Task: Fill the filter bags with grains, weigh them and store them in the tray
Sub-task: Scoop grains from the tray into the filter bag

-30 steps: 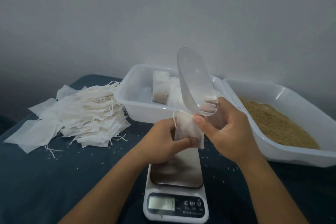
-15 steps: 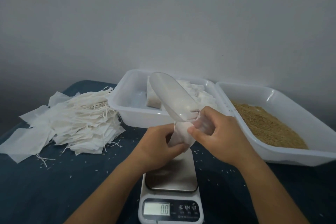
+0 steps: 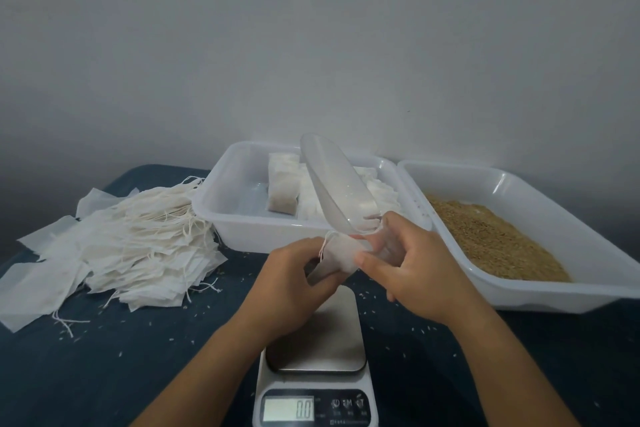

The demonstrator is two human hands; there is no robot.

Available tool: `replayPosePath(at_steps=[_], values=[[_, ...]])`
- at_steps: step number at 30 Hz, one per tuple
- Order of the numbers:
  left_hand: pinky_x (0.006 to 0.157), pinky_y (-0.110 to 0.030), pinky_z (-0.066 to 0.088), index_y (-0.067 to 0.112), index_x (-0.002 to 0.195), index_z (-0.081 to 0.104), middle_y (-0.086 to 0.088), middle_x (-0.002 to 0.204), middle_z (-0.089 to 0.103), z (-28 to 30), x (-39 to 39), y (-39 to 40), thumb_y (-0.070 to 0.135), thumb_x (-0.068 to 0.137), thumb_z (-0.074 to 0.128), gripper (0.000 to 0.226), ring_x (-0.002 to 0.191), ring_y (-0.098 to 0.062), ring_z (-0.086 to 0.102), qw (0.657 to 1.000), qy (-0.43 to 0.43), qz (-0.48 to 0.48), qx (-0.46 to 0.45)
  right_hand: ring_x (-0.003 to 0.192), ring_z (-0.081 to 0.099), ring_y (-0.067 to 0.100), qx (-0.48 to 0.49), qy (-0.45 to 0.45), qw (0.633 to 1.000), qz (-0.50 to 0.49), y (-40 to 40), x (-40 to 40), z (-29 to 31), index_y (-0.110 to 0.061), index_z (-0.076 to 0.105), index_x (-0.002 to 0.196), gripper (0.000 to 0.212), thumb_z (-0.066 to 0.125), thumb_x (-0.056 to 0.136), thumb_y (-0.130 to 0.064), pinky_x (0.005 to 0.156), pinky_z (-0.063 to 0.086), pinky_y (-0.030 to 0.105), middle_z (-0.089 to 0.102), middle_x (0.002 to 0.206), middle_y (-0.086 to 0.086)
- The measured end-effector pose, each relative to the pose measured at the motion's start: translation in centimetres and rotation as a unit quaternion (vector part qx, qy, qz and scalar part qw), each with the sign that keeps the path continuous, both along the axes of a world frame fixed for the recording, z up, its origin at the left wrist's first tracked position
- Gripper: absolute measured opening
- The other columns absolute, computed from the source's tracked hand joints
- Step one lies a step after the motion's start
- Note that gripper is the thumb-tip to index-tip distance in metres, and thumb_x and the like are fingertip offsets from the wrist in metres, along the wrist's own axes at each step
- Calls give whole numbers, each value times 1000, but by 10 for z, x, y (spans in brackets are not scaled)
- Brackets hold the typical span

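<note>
With our left hand [image 3: 289,282] pinching the filter bag [image 3: 337,255] just above the scale [image 3: 317,371] and our right hand [image 3: 414,265] gripping the clear scoop [image 3: 337,185], we should hold the bag mouth wide under the spout so no grains spill.

Two bare forearms rise from the bottom edge of the frame toward its centre, ending in the left hand [image 3: 291,291] and the right hand [image 3: 415,274]. No sleeves, gloves, rings, watches or bands show; fingernails are short and unpainted.
</note>
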State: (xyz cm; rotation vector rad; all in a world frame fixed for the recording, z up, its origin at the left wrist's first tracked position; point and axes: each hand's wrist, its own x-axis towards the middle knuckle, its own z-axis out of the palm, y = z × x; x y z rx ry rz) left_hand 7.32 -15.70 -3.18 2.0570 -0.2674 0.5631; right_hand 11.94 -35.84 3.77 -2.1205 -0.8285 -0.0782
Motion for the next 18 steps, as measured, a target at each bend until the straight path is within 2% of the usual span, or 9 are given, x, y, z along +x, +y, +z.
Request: replayPosePath(at_steps=[2, 5, 8, 10, 14, 16, 18], values=[[68, -11, 46, 39, 97, 72, 24, 86, 69, 0, 0, -1, 38, 88, 75, 10, 79, -4, 65, 1000, -2, 5, 8, 58, 67, 7, 10, -7, 1000, 0, 1, 0, -1, -32, 51, 88, 25, 75, 93, -30, 52, 52, 17, 69, 86, -15], [68, -12, 47, 41, 100, 71, 26, 90, 69, 1, -1, -3, 39, 89, 76, 12, 84, -2, 65, 1000, 5, 22, 1, 68, 67, -7, 66, -16, 998, 0, 1, -3, -3, -27, 53, 87, 25, 77, 93, -27, 56, 51, 11, 73, 92, -25], [73, -24, 53, 34, 107, 73, 18, 97, 72, 2, -1, -1, 37, 90, 77, 17, 90, -9, 67, 999, -3, 40, -21, 64, 67, -3, 145, -32, 988, -30, -3, -6, -2, -19, 59, 95, 22, 75, 90, -32, 56, 50, 11, 77, 98, -19], [74, -21, 54, 34, 109, 73, 19, 99, 72, 3, -1, -2, 37, 91, 77, 19, 92, -9, 68, 999, -10, 43, -32, 63, 67, 2, 175, -36, 983, -45, -6, -7, -1, -21, 62, 99, 24, 75, 87, -37, 55, 51, 14, 76, 97, -17], [74, -9, 49, 40, 108, 73, 27, 99, 71, 4, -3, -5, 40, 90, 76, 19, 94, -2, 67, 999, 3, 29, -39, 70, 69, 1, 144, -28, 989, -30, -6, -10, -4, -19, 62, 98, 33, 74, 82, -46, 57, 52, 14, 76, 97, -19], [76, -10, 49, 42, 107, 72, 25, 100, 73, 4, -5, -6, 45, 87, 74, 20, 95, -2, 69, 999, 24, 10, -45, 73, 68, -5, 114, -44, 992, -39, -3, -6, -8, -28, 59, 90, 22, 79, 86, -37, 60, 51, 11, 75, 90, -21], [75, -11, 51, 47, 103, 70, 23, 98, 74, 6, -6, -7, 48, 84, 72, 19, 92, -2, 70, 997, 52, -23, -56, 66, 62, -3, 90, -68, 991, -65, 1, -1, -9, -34, 52, 80, 29, 79, 88, -32, 59, 47, 10, 72, 80, -15]])
